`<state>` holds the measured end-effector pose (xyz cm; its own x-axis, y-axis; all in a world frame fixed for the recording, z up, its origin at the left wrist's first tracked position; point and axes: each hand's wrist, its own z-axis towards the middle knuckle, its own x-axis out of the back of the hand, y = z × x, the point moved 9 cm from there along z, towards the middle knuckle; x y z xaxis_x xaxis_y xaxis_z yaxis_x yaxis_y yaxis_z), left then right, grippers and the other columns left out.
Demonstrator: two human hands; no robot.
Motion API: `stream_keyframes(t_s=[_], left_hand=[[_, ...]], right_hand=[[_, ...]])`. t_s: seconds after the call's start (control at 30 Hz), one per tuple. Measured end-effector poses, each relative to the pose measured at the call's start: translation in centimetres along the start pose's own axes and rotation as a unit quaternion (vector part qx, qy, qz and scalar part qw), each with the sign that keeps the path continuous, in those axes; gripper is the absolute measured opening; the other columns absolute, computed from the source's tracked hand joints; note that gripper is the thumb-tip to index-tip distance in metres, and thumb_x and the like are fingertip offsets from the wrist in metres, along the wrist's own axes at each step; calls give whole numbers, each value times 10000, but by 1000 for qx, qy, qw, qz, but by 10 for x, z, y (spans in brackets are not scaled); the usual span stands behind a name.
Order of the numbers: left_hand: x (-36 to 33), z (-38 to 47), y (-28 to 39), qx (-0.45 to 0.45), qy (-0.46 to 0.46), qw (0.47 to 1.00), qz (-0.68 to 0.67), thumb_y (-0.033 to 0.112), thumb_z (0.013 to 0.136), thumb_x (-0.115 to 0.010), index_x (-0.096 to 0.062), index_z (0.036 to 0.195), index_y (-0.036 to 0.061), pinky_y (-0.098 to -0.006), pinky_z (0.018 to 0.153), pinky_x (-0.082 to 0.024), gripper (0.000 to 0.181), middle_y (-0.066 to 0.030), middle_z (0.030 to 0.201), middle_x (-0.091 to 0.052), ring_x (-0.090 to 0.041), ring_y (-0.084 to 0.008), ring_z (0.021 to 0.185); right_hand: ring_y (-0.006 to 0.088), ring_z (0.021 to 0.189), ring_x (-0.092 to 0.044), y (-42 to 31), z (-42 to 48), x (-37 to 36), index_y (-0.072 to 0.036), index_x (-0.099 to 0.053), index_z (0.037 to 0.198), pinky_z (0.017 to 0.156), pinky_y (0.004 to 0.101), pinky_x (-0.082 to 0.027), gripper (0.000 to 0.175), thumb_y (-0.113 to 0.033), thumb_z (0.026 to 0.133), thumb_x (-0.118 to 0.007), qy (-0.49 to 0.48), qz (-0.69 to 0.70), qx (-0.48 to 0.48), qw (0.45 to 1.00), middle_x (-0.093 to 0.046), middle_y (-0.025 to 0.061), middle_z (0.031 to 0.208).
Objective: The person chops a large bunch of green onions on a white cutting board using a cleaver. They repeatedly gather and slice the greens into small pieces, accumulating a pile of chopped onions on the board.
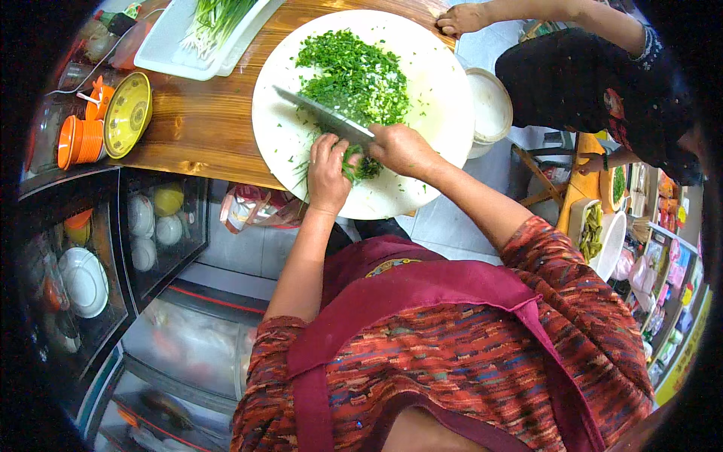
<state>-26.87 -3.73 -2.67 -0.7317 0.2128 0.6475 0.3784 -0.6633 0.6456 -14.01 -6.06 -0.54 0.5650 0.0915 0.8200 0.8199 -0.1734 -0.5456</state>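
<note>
On a round white cutting board (446, 135), my right hand (404, 151) grips the handle of a broad kitchen knife (333, 117). Its blade slants up and to the left across the board. My left hand (329, 174) presses a bunch of green onions (353, 161) to the board close to the blade, fingers curled over the stalks. Part of the bunch is hidden under my fingers. Beyond the knife lies a wide heap of chopped green onions (356, 73), and loose bits are scattered around it.
Whole green onions (220, 28) lie in a white plastic tray (169, 65) at the back left. A yellow bowl (129, 116) and stacked orange cups (82, 142) stand at the wooden table's (197, 130) left. Another person (559, 79) is at right, one hand on the table edge near a white bucket (490, 107).
</note>
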Motion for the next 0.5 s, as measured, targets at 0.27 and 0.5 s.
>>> stream_keyframes(t_s=[0.27,0.5], left_hand=[[-2,-5,-5,-11,4,1000,28,-38,705,-623,-620,1008,-2,-446,898,-481,305,-151,1072,-577,-554,-367,1042],[-6,-7,-15,-2,37,999,37,-83,660,-565,-610,950,-7,-472,899,-478,304,-196,1082,-582,-548,-417,1045]], right_hand=[[417,627,-609,-7,-65,31,-22,-537,864,586,490,-496,129,-145,846,-575,-29,-46,-21,998,-581,220,619],[348,624,-655,-10,-67,1,-19,-528,858,546,462,-517,99,-101,803,-540,-66,-118,12,991,-631,177,645]])
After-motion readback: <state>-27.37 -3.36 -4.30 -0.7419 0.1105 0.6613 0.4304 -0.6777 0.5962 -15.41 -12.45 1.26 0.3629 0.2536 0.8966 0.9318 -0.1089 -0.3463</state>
